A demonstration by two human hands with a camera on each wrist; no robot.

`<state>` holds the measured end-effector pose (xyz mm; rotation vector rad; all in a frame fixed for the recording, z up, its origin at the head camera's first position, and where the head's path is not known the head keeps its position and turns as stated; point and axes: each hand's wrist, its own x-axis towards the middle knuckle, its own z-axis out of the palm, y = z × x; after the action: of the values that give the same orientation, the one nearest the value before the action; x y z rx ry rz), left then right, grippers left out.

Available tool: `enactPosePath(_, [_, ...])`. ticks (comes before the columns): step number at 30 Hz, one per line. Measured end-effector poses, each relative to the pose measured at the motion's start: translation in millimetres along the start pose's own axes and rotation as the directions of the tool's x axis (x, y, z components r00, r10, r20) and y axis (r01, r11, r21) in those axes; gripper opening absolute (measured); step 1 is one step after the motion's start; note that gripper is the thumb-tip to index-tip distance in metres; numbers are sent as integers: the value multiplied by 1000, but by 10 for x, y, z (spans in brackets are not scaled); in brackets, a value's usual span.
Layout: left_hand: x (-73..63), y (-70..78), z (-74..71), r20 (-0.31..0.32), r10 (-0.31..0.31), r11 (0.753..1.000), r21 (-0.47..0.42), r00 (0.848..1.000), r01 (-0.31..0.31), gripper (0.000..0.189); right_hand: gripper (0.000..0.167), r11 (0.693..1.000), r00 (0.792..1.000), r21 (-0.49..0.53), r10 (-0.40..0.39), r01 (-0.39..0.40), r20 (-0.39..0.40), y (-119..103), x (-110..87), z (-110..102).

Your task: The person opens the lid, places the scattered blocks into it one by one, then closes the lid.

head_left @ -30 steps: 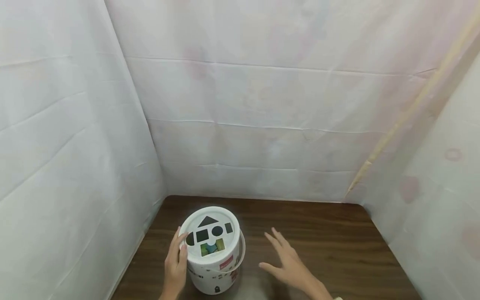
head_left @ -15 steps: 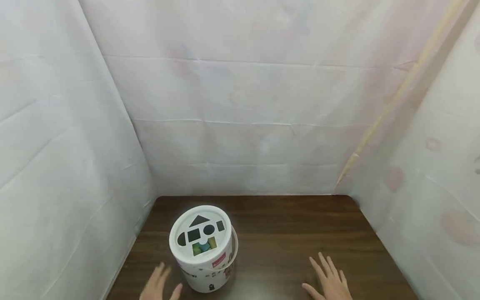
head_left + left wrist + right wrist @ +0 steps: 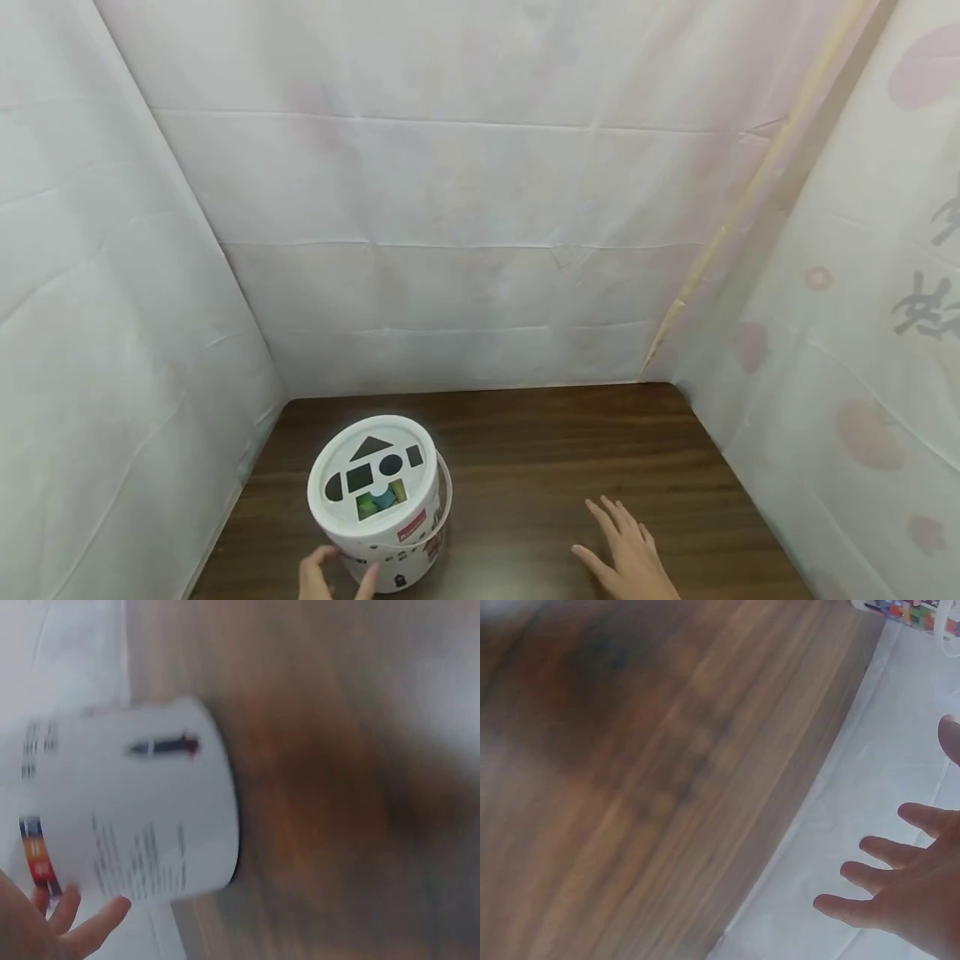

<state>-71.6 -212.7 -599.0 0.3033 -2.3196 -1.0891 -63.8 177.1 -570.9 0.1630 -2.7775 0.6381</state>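
A white bucket (image 3: 393,560) with printed sides stands upright on the left part of the table. Its white lid (image 3: 408,500) has several dark cut-outs in different shapes, and coloured pieces show through the nearest one. The thin white handle (image 3: 448,492) hangs down on the right side. My left hand (image 3: 317,577) is at the bucket's near side, fingers and thumb spread apart by the lower wall; the left wrist view has its fingertips (image 3: 116,907) right by the printed wall. Well to the right, my right hand (image 3: 628,557) hovers over the table with spread fingers, holding nothing.
The dark wood-grain table (image 3: 540,467) has rounded far corners. Pale cloth walls enclose it at the back (image 3: 465,292), left (image 3: 112,375) and right (image 3: 810,417). A yellowish strip (image 3: 705,258) runs down the back right corner.
My left hand has left the lid's rim and come down to the bucket's near side. My right hand has drawn back toward me and to the right. The view has turned rightward; the bucket still stands.
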Motion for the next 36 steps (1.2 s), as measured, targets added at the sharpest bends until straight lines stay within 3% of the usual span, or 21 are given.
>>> enactPosePath(2, [134,48,-90,54,-93,995,-35,994,95,80,65,999,1000,33,-8,8,7,-90,79,42])
enactPosePath(5, [326,121,-203,172,-120,989,-62,978,132,88,61,996,999,83,-38,35,28,-247,226,94])
enactPosePath(7, [418,162,-248,213,-124,987,-77,969,143,89,58,990,996,120,-75,69,44,-359,325,128])
enactPosePath(13, [529,204,-264,171,-85,990,-98,982,102,84,55,967,976,191,-191,170,100,-680,595,258])
enactPosePath(18, [552,173,-231,144,-54,991,-113,988,70,86,56,948,961,244,-244,206,133,-906,799,401])
enactPosePath(26, [541,145,-201,151,-10,985,-168,989,36,85,49,917,945,371,-239,144,224,-1154,1064,700])
enactPosePath(31, [545,135,-227,168,-5,984,-174,986,34,83,41,852,941,522,-209,42,265,-1282,1173,872])
enactPosePath(36, [580,116,-289,248,-23,983,-169,968,67,80,39,735,956,674,-142,-71,256,-1396,1258,963])
